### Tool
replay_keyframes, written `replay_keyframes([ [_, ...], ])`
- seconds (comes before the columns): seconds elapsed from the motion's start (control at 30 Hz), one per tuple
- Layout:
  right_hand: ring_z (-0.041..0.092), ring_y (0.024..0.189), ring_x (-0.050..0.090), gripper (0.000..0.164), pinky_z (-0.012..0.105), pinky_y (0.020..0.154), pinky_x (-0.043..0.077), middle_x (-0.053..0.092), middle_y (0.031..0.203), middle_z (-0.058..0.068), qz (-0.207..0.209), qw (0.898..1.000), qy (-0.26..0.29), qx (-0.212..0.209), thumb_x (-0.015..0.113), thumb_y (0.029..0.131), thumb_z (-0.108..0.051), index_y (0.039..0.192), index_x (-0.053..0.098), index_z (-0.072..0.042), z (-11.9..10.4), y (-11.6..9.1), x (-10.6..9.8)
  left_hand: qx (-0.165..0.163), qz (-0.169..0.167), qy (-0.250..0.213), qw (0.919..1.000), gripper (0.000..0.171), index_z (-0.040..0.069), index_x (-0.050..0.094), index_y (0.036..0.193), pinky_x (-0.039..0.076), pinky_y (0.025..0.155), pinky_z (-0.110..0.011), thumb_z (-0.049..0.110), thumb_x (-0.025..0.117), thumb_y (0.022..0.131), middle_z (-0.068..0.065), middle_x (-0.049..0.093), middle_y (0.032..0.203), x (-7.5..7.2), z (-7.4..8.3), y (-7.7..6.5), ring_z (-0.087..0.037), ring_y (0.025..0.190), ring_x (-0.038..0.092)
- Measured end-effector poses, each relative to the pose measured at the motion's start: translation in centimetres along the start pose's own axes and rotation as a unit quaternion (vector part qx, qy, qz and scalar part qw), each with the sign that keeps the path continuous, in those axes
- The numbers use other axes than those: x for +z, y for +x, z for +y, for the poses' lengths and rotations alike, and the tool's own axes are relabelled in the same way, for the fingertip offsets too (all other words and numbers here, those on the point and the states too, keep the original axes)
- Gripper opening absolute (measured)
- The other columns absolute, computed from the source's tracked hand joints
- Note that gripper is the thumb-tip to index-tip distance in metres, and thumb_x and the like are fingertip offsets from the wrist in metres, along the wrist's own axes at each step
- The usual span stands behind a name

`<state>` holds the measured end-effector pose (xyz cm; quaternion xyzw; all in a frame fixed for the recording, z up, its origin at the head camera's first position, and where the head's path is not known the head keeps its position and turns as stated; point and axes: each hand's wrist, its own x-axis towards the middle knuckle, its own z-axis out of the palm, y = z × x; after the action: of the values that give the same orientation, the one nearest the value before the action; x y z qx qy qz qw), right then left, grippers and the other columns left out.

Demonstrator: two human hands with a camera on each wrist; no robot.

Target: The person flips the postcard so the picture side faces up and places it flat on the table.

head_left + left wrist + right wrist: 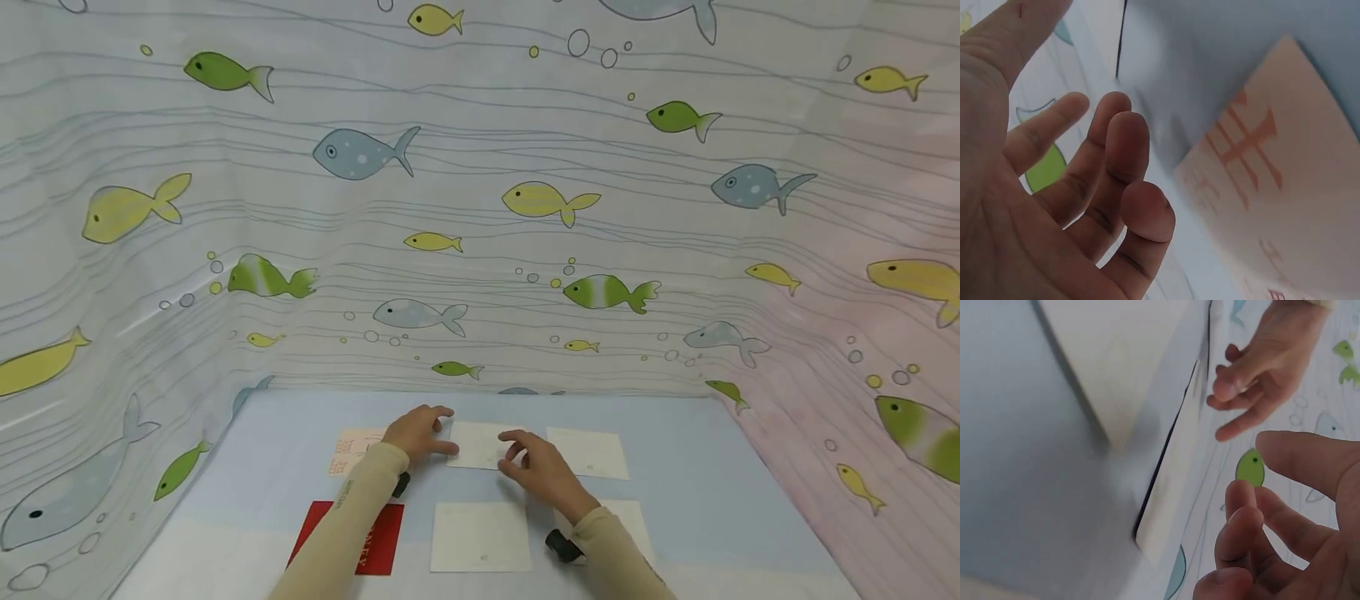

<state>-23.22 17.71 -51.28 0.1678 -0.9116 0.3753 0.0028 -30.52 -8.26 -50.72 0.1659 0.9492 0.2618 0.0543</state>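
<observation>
My left hand (420,435) hovers at the left edge of the back middle white card (472,446), thumb and fingers spread, nothing held. Over that card's right side is my right hand (546,473), its fingers loosely bent around bare air. Both palms show empty in the wrist views, where the left hand (1079,187) is beside a pale card with orange characters (1291,162). That orange-printed card (349,454) lies at the back left, partly hidden by the left hand and sleeve. Another white card (588,454) is at the back right.
In the front row are a red card (384,542) with lettering, partly under the left sleeve, a white card (480,537) in the middle, and another white card (633,525) behind the right forearm. A fish-patterned curtain (480,275) surrounds the pale blue table (712,500).
</observation>
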Motion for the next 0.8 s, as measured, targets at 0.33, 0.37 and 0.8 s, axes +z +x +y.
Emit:
replay_keyframes([
  [0.33,0.017,0.084,0.053,0.060,0.034,0.071,0.047,0.060,0.108,0.004,-0.023,0.998,-0.022,0.059,0.075,0.093,-0.023,0.145,0.050,-0.006,2.5,2.1,-1.5,-0.018,-0.020,0.025,0.9993,0.081,0.017,0.063,0.138,0.047,0.071,-0.036,0.047,0.092,0.068,0.000,0.054,0.093,1.6,0.0,1.7,-0.016,0.079,0.052],
  [0.37,0.017,0.085,0.053,0.062,0.036,0.073,0.048,0.060,0.109,0.004,-0.027,0.997,-0.028,0.067,0.076,0.093,-0.024,0.146,0.050,-0.006,2.7,2.4,-1.5,-0.017,-0.020,0.028,0.9993,0.081,0.016,0.063,0.138,0.048,0.072,-0.037,0.046,0.092,0.068,0.000,0.054,0.093,1.6,0.1,1.6,-0.017,0.079,0.052],
  [0.8,0.019,0.091,0.051,0.073,0.042,0.089,0.047,0.058,0.105,0.006,-0.067,0.990,-0.059,0.107,0.083,0.086,-0.027,0.143,0.050,0.003,3.8,4.3,-1.7,-0.020,-0.018,0.026,0.9993,0.076,0.016,0.065,0.133,0.049,0.073,-0.038,0.045,0.093,0.068,-0.001,0.055,0.094,1.7,0.3,1.2,-0.018,0.079,0.052],
])
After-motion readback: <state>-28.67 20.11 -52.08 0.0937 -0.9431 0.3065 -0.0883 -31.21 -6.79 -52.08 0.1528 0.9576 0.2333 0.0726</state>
